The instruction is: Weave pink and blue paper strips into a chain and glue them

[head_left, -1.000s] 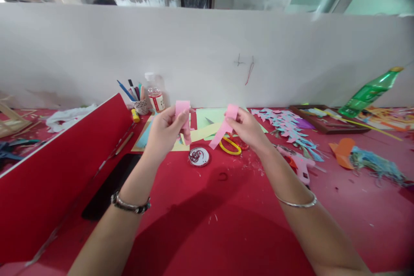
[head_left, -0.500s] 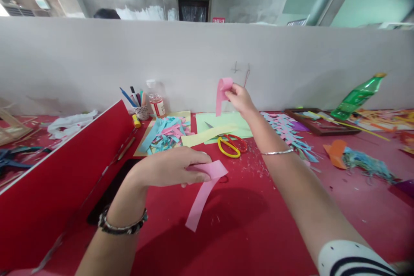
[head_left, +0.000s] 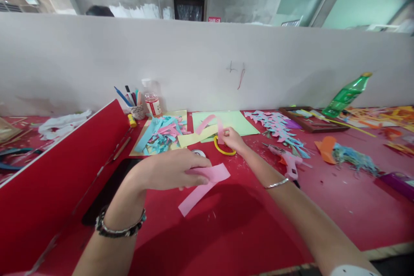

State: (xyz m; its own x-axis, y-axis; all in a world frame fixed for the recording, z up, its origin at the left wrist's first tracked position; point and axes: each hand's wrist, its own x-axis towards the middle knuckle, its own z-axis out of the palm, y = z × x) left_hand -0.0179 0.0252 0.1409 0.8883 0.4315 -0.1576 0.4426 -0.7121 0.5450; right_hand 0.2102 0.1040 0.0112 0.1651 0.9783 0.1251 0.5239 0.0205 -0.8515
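Note:
My left hand [head_left: 176, 170] is closed on a pink paper strip [head_left: 196, 198], which is folded over and hangs down to the left above the red table. Farther forward, my right hand [head_left: 233, 139] pinches a second pink paper strip [head_left: 207, 121] that arches away to the left. Just below those fingers lie the scissors [head_left: 226, 152], whose yellow handle loop shows; my hand and the strip hide the rest. A pale yellow paper strip [head_left: 189, 139] and light green paper sheets [head_left: 241, 124] lie beside them. A round roll [head_left: 198, 153] shows partly behind my left hand.
Cut blue and pink strips [head_left: 163, 131] are heaped behind my left hand. A pink glue gun [head_left: 289, 161] and fringed paper [head_left: 278, 127] lie to the right, beyond them a green bottle [head_left: 347, 95]. A red board [head_left: 64, 181] stands on the left.
My right hand has come down from in front of the white partition to the scissors, carrying its pink strip. The left hand keeps its strip nearly in place. The glue gun has come into view.

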